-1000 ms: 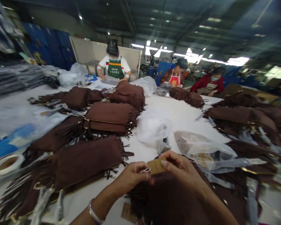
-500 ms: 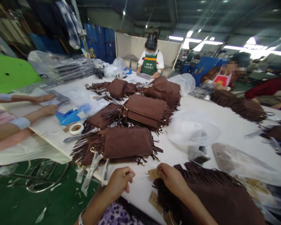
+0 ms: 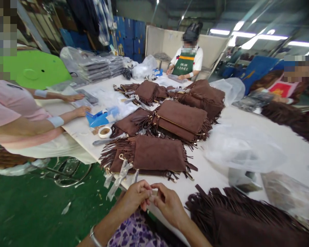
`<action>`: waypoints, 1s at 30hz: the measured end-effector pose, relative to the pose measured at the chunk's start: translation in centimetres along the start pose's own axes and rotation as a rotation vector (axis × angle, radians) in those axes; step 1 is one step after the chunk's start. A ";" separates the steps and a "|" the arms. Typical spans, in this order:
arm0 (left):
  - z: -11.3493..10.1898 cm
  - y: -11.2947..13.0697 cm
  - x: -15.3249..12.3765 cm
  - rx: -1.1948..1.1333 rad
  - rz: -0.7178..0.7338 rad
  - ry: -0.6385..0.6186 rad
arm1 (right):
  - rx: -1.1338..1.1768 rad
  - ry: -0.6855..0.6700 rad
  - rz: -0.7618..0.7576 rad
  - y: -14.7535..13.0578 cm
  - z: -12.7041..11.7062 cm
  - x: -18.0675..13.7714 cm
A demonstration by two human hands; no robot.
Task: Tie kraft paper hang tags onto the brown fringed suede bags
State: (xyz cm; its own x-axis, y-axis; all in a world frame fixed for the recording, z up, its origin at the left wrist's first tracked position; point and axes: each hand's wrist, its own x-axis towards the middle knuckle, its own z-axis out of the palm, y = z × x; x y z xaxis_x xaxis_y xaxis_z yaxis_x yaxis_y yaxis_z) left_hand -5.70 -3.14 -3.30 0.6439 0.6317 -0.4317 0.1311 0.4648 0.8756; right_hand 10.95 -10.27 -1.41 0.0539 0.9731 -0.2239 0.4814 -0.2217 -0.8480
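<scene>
My left hand [image 3: 137, 196] and my right hand [image 3: 170, 205] meet above the table's near edge, fingertips almost touching. Between them shows a small tan card tag [image 3: 154, 193], pinched by my right hand. The left fingers are closed as well; what they hold is too small to make out. To the right lies a brown fringed bag [image 3: 247, 223], its strips fanned towards my right hand. Just beyond my hands, another brown fringed bag [image 3: 159, 152] rests on a similar one, with plastic-wrapped clasps hanging over the table edge.
More brown bags [image 3: 181, 118] are heaped mid-table. Clear plastic bags [image 3: 242, 147] lie to the right. A tape roll [image 3: 104, 132] and a blue dispenser [image 3: 100, 118] sit near a co-worker's arms [image 3: 64, 118] at left. Another person [image 3: 186, 61] works across the table.
My right hand has moved left, away from the fringed bag, bringing the tan tag up to my left hand. The view has turned a little to the left.
</scene>
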 end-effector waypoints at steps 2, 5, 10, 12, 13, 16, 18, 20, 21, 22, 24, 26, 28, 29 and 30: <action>-0.8 -0.5 -0.4 -0.080 0.008 -0.012 | -0.037 0.026 0.019 -0.6 0.0 0.2; -1.3 -0.6 -1.2 -0.089 0.035 0.018 | -0.030 0.027 0.024 -1.2 0.5 0.7; -2.3 1.2 -2.4 0.011 0.037 0.116 | -0.053 -0.008 -0.008 -1.6 1.3 1.9; -3.3 2.0 -2.6 0.142 0.069 0.239 | -0.107 0.020 -0.013 -1.8 1.0 2.6; -4.0 2.3 -2.7 0.249 0.095 0.343 | -0.131 0.046 -0.015 -1.9 0.8 3.0; -5.9 2.5 -2.2 0.644 0.232 0.684 | -0.176 0.124 -0.025 -2.4 -0.1 4.2; -6.7 2.2 -1.3 0.873 0.355 0.780 | -0.196 0.126 -0.047 -3.1 -0.4 5.0; -7.0 1.9 -0.2 1.037 0.416 0.776 | -0.218 0.100 -0.075 -4.0 -0.5 5.8; -7.0 1.9 0.3 1.099 0.405 0.758 | -0.232 0.097 -0.089 -4.6 -0.5 6.2; -7.0 1.9 0.7 1.146 0.373 0.737 | -0.242 0.100 -0.101 -5.1 -0.5 6.6; -6.8 2.2 1.2 1.193 0.312 0.688 | -0.249 0.115 -0.124 -6.0 -0.5 7.4; -6.6 2.7 1.1 1.164 0.293 0.638 | -0.237 0.135 -0.149 -6.8 -0.4 8.2; -6.6 3.1 0.5 1.051 0.289 0.599 | -0.212 0.146 -0.171 -7.3 -0.3 8.9; -6.7 3.2 0.2 0.974 0.269 0.591 | -0.202 0.142 -0.179 -7.4 -0.1 9.2; -6.7 3.2 0.0 0.886 0.234 0.582 | -0.197 0.123 -0.184 -7.5 0.1 9.5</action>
State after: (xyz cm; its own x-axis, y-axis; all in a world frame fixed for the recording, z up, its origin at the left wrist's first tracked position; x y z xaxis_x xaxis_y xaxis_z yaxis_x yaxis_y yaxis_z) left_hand -10.38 2.50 -1.93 0.2980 0.9523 -0.0658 0.6993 -0.1709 0.6941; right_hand 7.82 0.63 2.75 0.0498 0.9988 -0.0045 0.6526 -0.0359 -0.7568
